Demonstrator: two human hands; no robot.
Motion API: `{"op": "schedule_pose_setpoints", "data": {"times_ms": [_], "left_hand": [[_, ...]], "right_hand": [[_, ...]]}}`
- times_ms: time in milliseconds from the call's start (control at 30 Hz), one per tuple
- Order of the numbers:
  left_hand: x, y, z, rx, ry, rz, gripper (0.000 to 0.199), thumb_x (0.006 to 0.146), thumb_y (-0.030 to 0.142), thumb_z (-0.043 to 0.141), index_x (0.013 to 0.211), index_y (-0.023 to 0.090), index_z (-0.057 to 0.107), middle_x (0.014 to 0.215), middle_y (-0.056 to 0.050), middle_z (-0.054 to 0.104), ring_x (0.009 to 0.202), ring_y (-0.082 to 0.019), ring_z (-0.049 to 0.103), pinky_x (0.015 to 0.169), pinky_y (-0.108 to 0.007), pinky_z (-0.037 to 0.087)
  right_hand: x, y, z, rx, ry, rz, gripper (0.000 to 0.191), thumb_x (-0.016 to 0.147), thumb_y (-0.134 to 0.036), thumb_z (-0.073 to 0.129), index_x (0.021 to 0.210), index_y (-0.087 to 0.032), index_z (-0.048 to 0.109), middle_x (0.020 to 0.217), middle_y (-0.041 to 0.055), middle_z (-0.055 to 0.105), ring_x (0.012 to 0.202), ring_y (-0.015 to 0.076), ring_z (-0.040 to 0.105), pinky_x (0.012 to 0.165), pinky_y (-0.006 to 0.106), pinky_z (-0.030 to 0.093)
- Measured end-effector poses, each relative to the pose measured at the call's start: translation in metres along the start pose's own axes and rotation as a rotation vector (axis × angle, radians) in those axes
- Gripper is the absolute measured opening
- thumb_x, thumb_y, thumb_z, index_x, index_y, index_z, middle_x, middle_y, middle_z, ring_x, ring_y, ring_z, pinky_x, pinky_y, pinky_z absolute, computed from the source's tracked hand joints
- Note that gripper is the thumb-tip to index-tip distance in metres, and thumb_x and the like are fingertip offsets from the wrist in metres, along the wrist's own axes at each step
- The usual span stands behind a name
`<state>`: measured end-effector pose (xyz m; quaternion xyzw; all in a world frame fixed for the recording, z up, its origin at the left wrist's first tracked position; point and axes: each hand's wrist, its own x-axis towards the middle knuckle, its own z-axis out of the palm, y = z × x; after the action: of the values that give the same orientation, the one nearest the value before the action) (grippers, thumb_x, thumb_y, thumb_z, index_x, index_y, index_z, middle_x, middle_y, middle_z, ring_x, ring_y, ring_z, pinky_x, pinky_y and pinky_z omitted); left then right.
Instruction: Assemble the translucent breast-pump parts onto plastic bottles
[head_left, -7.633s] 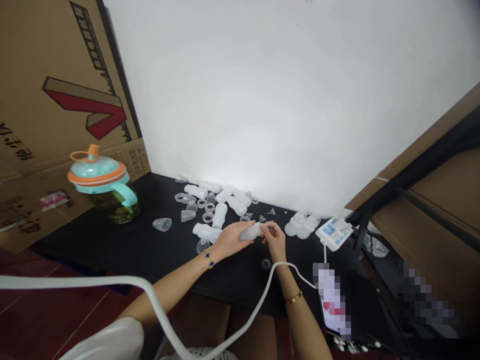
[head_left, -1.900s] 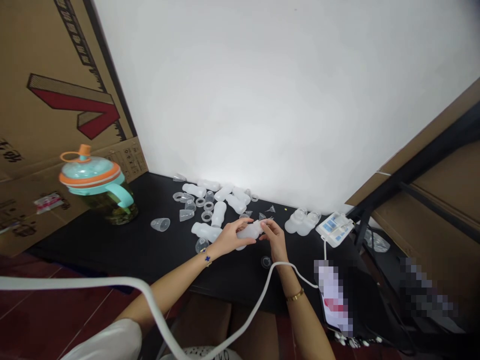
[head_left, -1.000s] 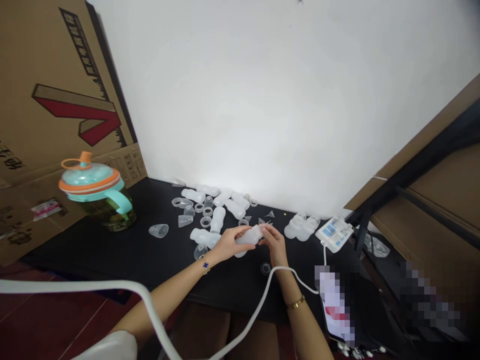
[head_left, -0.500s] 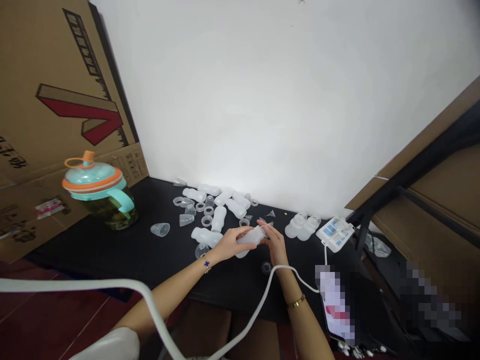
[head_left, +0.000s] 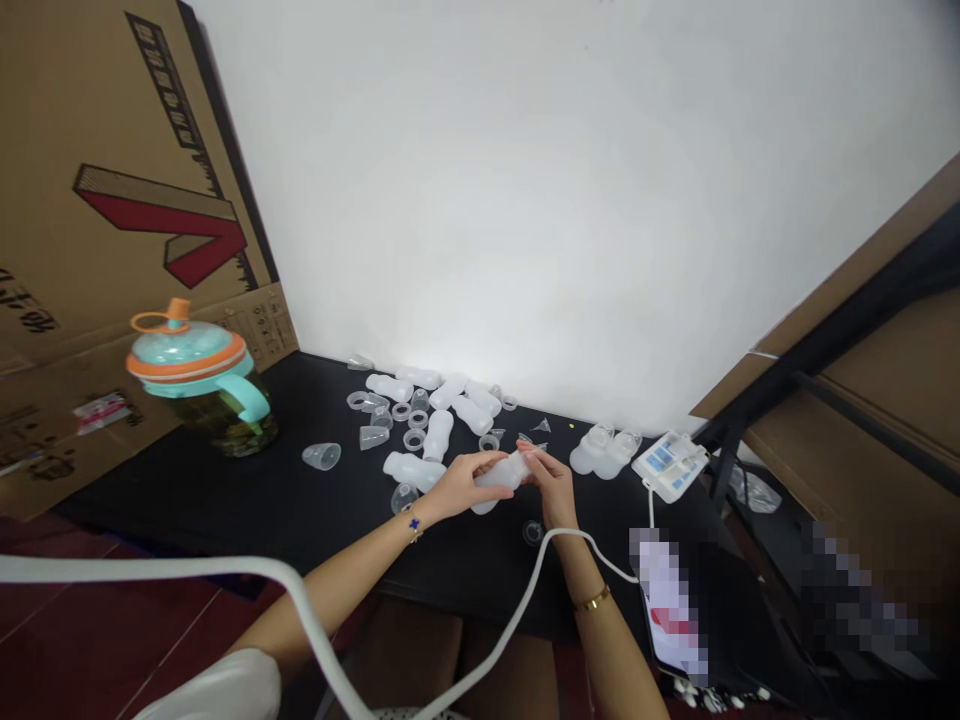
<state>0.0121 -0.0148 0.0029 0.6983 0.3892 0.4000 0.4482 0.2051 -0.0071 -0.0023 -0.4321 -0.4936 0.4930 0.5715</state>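
Observation:
My left hand (head_left: 461, 487) is wrapped round the body of a white translucent bottle (head_left: 496, 476), which lies tilted above the black table (head_left: 330, 520). At the bottle's neck end, my right hand (head_left: 551, 485) has its fingers closed round the top; the part under them is mostly hidden. Beyond and left of my hands lie several white bottles (head_left: 437, 436), clear rings (head_left: 414, 439) and clear domed caps (head_left: 374, 437). A small clear round piece (head_left: 532, 532) rests just below my right hand.
A teal and orange lidded jug (head_left: 202, 385) stands at the left by a cardboard box (head_left: 112, 230). Two bottles with clear tops (head_left: 604, 452) are at the right, beside a white device (head_left: 670, 466). A white cable (head_left: 525, 610) crosses before me, near a phone (head_left: 671, 615).
The fingers of my right hand have shifted and closed further over the bottle's neck end. My left hand keeps its hold, nearly unmoved.

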Motion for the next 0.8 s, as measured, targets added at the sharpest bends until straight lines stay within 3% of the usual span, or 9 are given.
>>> {"op": "schedule_pose_setpoints", "data": {"times_ms": [167, 300, 467, 800], "left_hand": [[0.000, 0.000, 0.000, 0.017, 0.000, 0.005, 0.067, 0.073, 0.048, 0.081, 0.130, 0.016, 0.065, 0.118, -0.010, 0.072, 0.101, -0.026, 0.067, 0.090, -0.036, 0.053], [0.000, 0.002, 0.000, -0.017, -0.010, -0.008, 0.066, 0.075, 0.048, 0.080, 0.130, 0.016, 0.064, 0.120, -0.010, 0.071, 0.104, -0.027, 0.066, 0.091, -0.036, 0.053], [0.001, 0.003, -0.001, -0.166, -0.050, -0.024, 0.062, 0.081, 0.047, 0.075, 0.131, 0.013, 0.062, 0.114, -0.011, 0.072, 0.100, -0.026, 0.067, 0.088, -0.036, 0.053], [0.001, 0.004, -0.002, -0.262, -0.109, -0.027, 0.056, 0.082, 0.044, 0.075, 0.128, 0.016, 0.064, 0.112, -0.008, 0.073, 0.101, -0.026, 0.067, 0.088, -0.037, 0.052]], "right_hand": [[0.001, 0.002, 0.000, -0.066, 0.049, -0.031, 0.029, 0.075, -0.048, 0.079, 0.084, -0.020, 0.083, 0.111, 0.0103, 0.076, 0.091, 0.0277, 0.067, 0.059, 0.030, 0.049], [0.000, 0.001, 0.001, -0.036, 0.044, -0.020, 0.032, 0.076, -0.049, 0.078, 0.090, -0.021, 0.083, 0.107, 0.0093, 0.076, 0.080, 0.0227, 0.065, 0.058, 0.030, 0.049], [-0.003, -0.005, 0.003, 0.084, -0.030, 0.027, 0.039, 0.078, -0.051, 0.076, 0.102, -0.021, 0.081, 0.113, 0.0090, 0.074, 0.088, 0.0236, 0.065, 0.059, 0.028, 0.052], [-0.004, -0.011, 0.005, 0.116, -0.056, 0.072, 0.036, 0.075, -0.049, 0.080, 0.097, -0.022, 0.082, 0.118, 0.0093, 0.073, 0.093, 0.0264, 0.067, 0.062, 0.030, 0.054]]}}
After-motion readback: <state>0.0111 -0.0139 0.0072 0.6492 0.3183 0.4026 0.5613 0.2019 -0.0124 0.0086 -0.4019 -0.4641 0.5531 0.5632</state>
